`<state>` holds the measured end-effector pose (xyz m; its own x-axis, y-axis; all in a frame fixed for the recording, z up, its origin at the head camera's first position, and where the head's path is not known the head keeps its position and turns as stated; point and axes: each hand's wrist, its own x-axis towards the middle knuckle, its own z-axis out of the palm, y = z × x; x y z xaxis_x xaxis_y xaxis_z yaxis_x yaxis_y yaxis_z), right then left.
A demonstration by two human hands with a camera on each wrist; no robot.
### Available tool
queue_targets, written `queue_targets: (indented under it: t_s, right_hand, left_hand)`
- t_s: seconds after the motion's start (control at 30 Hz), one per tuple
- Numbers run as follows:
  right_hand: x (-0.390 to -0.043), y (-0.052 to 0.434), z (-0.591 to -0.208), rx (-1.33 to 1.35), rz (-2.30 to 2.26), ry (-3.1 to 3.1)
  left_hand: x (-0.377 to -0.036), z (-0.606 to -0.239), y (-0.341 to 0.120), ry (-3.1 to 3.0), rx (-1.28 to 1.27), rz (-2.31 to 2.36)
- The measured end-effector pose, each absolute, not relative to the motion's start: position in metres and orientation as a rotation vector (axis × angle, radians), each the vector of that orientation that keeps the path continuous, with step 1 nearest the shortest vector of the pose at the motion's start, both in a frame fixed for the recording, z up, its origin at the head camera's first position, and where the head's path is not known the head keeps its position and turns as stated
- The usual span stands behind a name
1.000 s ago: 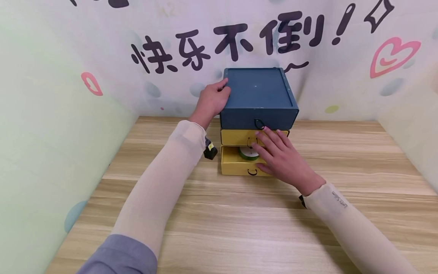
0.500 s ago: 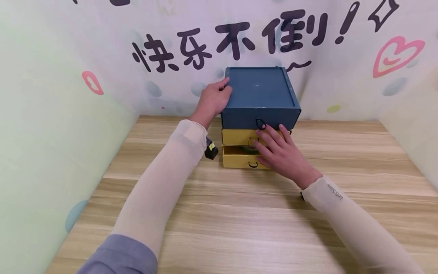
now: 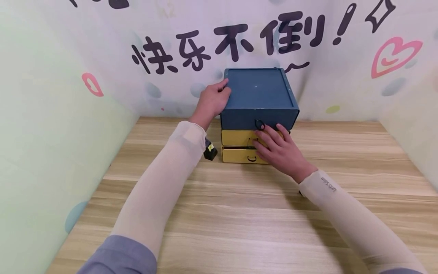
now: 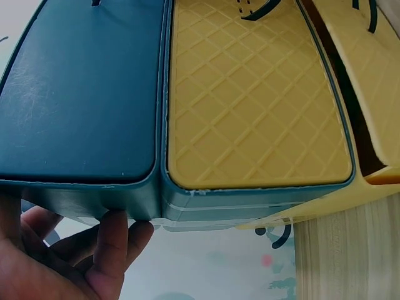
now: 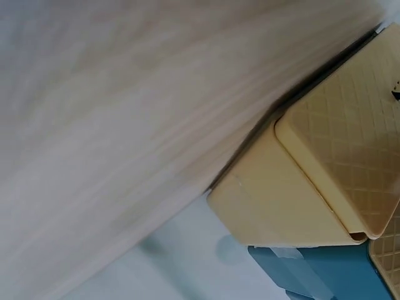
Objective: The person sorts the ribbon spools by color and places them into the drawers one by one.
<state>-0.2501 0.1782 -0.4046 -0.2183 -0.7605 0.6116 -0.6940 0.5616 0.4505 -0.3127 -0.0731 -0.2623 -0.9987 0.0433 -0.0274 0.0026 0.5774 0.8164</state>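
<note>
Surroundings: a small drawer unit (image 3: 258, 114) stands on a wooden table (image 3: 239, 220) against a printed backdrop (image 3: 191, 45) with dark characters and pink hearts; nothing lies between the hands and the unit.
Left hand (image 3: 212, 101): arm reaches forward, fingers curled round the unit's upper left edge, gripping it; fingertips (image 4: 112, 240) show at the edge in the wrist view.
Right hand (image 3: 278, 148): palm down, fingers straight and slightly spread, pressing the drawer fronts; it grasps nothing.
Bottom drawer (image 3: 241, 156): pushed in, about flush with the one above.
Count: three drawers, one blue (image 3: 258, 118) and two yellow; each has one dark ring pull.
</note>
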Motion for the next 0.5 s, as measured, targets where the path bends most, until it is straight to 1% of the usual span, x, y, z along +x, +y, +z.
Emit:
queue_targets:
  t_s: [0.33,0.5]
  right_hand:
    - [-0.2549,0.1789,-0.4072,1.142,-0.201,-1.963]
    - [-0.2524,0.1747,-0.4078,1.143,-0.125,-1.957]
  left_hand:
    - [-0.3145,-0.2645,-0.0725,2.770,0.052,1.433]
    - [-0.3139,-0.2664,-0.0735,2.764,0.062,1.428]
